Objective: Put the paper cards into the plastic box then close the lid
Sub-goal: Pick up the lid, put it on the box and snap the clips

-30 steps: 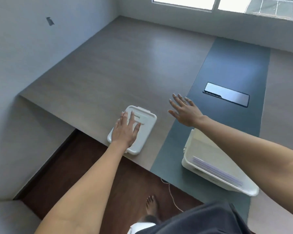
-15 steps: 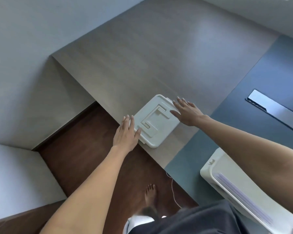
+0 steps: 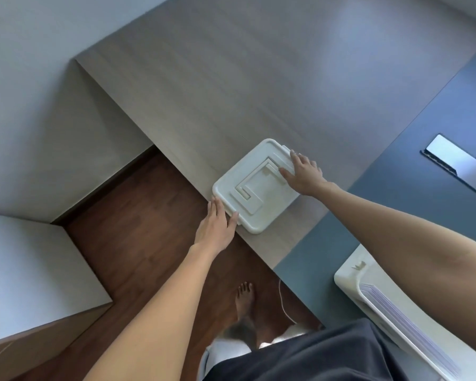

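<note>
The white plastic lid [image 3: 254,188] lies flat on the wooden table [image 3: 231,92], with one corner at the table's near edge. My left hand [image 3: 216,228] presses against the lid's near-left edge, thumb on the rim. My right hand [image 3: 304,174] lies over the opposite far-right edge, fingers curled at the rim. At the bottom right stands the white plastic box [image 3: 349,276], its top uncovered, with a stack of paper cards [image 3: 396,317] inside. My right forearm crosses above the box and hides part of it.
A dark blue strip [image 3: 396,188] runs along the table under the box, with a shiny metal hatch [image 3: 456,158] set in it at the right. Below the table edge are dark wood floor, my bare foot [image 3: 243,298] and a thin white cable [image 3: 283,303]. A grey wall stands left.
My left hand slid off the top of the lid to its near-left edge. My right hand came from above the blue strip onto the lid's far-right edge. The view turned left.
</note>
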Action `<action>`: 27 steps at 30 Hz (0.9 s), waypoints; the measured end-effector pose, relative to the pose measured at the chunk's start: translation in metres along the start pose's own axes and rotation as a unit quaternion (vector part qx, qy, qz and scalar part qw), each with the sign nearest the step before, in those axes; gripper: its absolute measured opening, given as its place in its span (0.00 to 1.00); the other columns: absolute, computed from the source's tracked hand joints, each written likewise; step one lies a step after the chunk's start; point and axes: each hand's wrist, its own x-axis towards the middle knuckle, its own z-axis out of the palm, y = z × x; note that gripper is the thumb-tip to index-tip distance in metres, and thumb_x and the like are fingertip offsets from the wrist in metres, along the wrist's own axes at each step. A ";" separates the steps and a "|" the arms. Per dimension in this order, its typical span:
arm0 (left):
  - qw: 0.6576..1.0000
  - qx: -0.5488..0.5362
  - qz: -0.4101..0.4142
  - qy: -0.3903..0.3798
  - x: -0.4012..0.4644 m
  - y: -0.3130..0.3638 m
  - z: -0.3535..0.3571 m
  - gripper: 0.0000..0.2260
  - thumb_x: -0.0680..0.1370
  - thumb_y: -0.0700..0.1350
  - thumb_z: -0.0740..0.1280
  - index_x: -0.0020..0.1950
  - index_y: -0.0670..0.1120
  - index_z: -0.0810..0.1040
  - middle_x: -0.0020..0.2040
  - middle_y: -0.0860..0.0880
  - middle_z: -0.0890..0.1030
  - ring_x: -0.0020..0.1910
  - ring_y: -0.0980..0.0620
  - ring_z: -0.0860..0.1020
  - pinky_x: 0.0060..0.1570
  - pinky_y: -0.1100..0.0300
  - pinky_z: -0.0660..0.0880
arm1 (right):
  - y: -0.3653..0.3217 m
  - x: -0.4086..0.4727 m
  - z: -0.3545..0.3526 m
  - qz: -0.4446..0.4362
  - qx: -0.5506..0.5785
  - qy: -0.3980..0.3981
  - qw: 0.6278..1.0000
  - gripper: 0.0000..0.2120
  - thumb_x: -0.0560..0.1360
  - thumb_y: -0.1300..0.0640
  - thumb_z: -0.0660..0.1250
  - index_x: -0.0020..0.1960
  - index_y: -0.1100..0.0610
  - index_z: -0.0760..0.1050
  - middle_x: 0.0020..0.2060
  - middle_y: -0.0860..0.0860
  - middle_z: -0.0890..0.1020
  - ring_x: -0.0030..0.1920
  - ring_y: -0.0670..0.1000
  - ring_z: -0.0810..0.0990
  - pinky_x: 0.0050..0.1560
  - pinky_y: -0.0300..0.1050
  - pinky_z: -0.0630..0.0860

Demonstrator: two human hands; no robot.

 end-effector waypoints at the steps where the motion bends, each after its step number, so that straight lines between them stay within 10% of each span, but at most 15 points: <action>1: 1.000 -0.012 -0.001 0.001 0.000 0.000 -0.001 0.36 0.83 0.60 0.48 0.80 0.38 0.40 0.82 0.42 0.44 0.82 0.47 0.45 0.77 0.50 0.56 | -0.002 -0.001 0.002 0.017 0.014 0.010 1.000 0.37 0.80 0.35 0.53 0.82 0.52 0.46 0.80 0.56 0.57 0.77 0.63 0.58 0.74 0.63 0.56; 8: 0.991 -0.119 -0.040 0.041 0.006 0.001 -0.013 0.31 0.82 0.61 0.53 0.79 0.44 0.57 0.77 0.38 0.67 0.73 0.38 0.69 0.67 0.47 0.69 | -0.004 -0.007 -0.004 0.080 0.136 0.035 0.987 0.42 0.76 0.29 0.52 0.82 0.51 0.49 0.77 0.55 0.64 0.76 0.65 0.60 0.73 0.65 0.57; 16: 0.917 -0.380 -0.103 0.061 0.011 0.017 -0.029 0.18 0.76 0.59 0.61 0.56 0.50 0.81 0.54 0.49 0.84 0.56 0.49 0.80 0.54 0.54 0.74 | -0.002 -0.017 -0.022 0.240 0.499 -0.022 0.833 0.47 0.72 0.31 0.65 0.80 0.57 0.57 0.79 0.54 0.61 0.78 0.60 0.61 0.75 0.57 0.61; 27: 0.874 -0.474 -0.075 0.069 0.007 0.057 -0.052 0.27 0.76 0.63 0.56 0.70 0.52 0.74 0.61 0.56 0.80 0.63 0.52 0.75 0.55 0.57 0.70 | 0.021 -0.055 -0.045 0.234 0.617 -0.016 0.751 0.27 0.76 0.35 0.63 0.69 0.49 0.71 0.73 0.48 0.70 0.71 0.57 0.71 0.71 0.54 0.68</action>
